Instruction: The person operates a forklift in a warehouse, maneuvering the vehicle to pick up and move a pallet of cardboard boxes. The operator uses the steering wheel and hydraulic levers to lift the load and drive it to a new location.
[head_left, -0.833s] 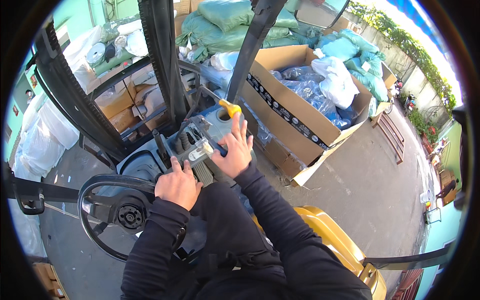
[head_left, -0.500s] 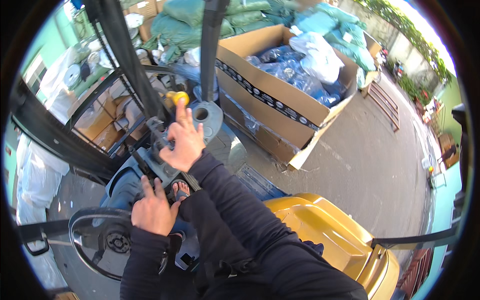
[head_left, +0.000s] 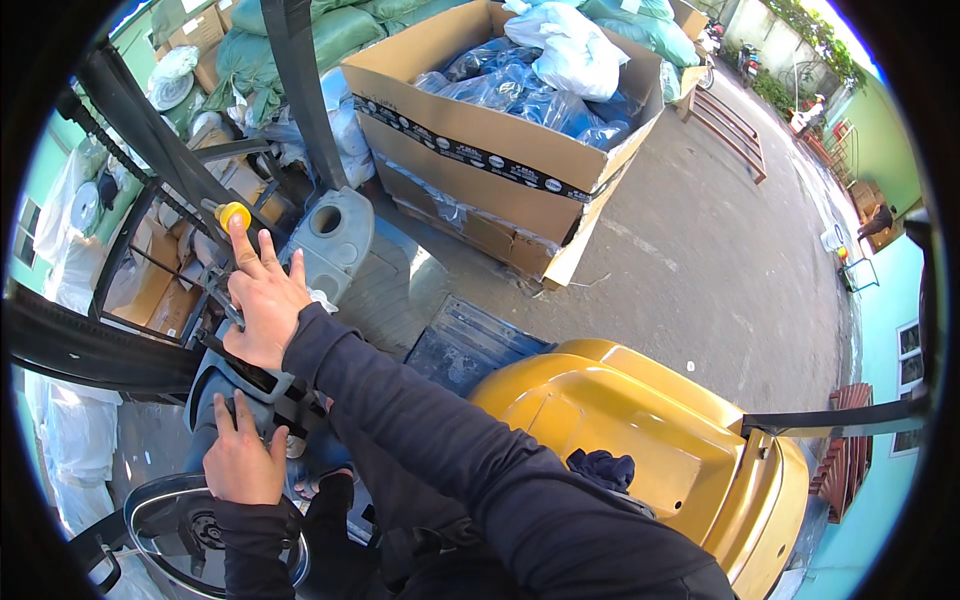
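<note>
Right hand (head_left: 268,310) reached far left, index at the yellow knob (head_left: 234,215), presumably for touching; left hand (head_left: 243,463) near steering wheel (head_left: 208,530). Both hands' fingers spread, apparently gripping nothing.

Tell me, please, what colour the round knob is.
The knob is yellow, clearest in the head view.

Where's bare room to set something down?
Yellow recess, right of the dark cloth. Step plate, between right sleeve and yellow bodywork. Pavement between bodywork and cardboard box. Crowded: yellow knob to steering wheel, around right hand and left hand; box packed with bags.
</note>
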